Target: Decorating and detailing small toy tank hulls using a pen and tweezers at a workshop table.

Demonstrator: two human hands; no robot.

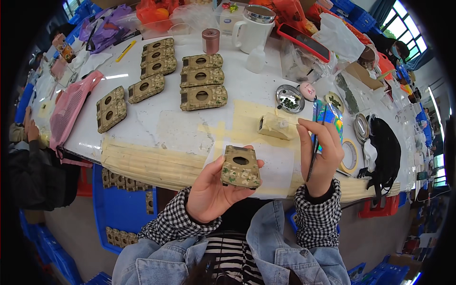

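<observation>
My left hand (209, 192) holds a camouflage-painted toy vehicle hull (240, 172), its oval opening facing up, fingers and thumb round its sides. My right hand (323, 149) pinches a thin, pale pick-like piece (292, 124) between thumb and forefinger; its far end reaches the tape-wrapped block (274, 128), by a whitish blob on top. Dark tweezers (313, 159) lie across the same hand, tips pointing away from me. Beyond the block, a round metal dish (289, 99) contains small dark green bits. The two hands are apart.
Similar camouflage hulls (203, 97) stand in groups at the left and middle. A white mug (254, 31), a pink tin (210, 41) and a red-cased phone (304, 42) are at the back. A tape roll (349, 156) and black bag (384, 152) lie right. A blue crate (109, 199) holds more hulls below left.
</observation>
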